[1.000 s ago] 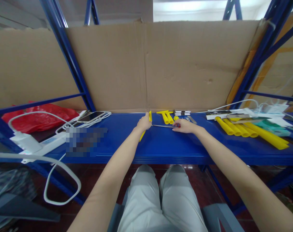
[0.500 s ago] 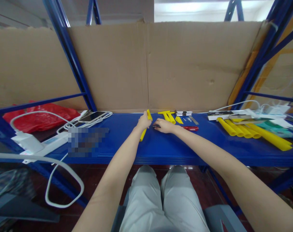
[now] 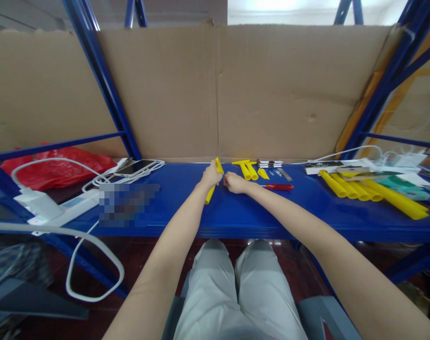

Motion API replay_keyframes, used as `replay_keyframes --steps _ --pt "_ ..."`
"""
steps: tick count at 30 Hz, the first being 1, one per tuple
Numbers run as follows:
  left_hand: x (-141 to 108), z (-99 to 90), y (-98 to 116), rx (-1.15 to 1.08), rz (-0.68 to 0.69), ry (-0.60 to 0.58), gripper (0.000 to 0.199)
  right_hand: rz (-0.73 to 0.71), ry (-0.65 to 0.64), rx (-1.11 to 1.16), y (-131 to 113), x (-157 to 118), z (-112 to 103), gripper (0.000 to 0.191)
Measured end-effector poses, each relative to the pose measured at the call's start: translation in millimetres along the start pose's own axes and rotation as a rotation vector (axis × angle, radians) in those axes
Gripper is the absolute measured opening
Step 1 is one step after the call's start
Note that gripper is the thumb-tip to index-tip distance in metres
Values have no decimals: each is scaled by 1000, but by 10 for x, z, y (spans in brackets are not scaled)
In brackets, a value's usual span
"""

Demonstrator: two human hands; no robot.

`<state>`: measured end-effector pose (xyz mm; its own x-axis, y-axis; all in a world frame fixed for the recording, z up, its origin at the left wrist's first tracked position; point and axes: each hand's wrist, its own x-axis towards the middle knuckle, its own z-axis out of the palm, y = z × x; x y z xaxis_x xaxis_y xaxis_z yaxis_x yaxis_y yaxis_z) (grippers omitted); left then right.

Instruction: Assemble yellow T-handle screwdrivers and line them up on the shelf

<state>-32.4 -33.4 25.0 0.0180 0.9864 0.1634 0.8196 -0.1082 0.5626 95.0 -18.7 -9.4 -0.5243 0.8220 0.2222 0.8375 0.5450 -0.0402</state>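
My left hand (image 3: 210, 174) is closed round a long yellow piece (image 3: 210, 194), whose ends show above and below my fingers on the blue tabletop. My right hand (image 3: 235, 183) is curled shut just to the right of it, its fingertips close to the yellow piece. Whatever the right fingers hold is hidden. Behind the right hand lie yellow T-shaped pieces (image 3: 244, 171) and a small yellow offcut (image 3: 263, 174). A screwdriver with a red handle (image 3: 279, 187) rests beside the right wrist.
Small white-and-black packs (image 3: 270, 164) and a thin metal strip (image 3: 285, 174) lie at the back. Rolled yellow tubes (image 3: 356, 189) and a knife (image 3: 374, 175) are at right. A phone (image 3: 133, 167), a power strip (image 3: 76, 208) and a red bag (image 3: 59, 167) stand left; cardboard (image 3: 271, 94) walls the back.
My right hand has drawn its fingers in and turned slightly; the dark tool tip seen at its fingers before is now hidden. The left hand keeps its hold. The view has tilted slightly.
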Motion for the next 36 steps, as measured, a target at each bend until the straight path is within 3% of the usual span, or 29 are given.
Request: replay_keyframes --steps 9,18,29,33,36 --pt "16 4 -8 9 -9 -3 39 -18 -11 -33 -37 14 -4 25" --pt "8 -3 -13 -2 -5 14 37 -5 -106 -72 -61 57 -85 23" --pt "17 -34 -22 8 -36 33 38 8 -52 -108 -281 -4 -142 31" --pt "19 -42 -29 3 -29 39 39 55 -69 -141 -175 -4 -262 31" --pt "15 -48 -30 -20 -29 45 40 105 -42 -169 132 -40 -470 32"
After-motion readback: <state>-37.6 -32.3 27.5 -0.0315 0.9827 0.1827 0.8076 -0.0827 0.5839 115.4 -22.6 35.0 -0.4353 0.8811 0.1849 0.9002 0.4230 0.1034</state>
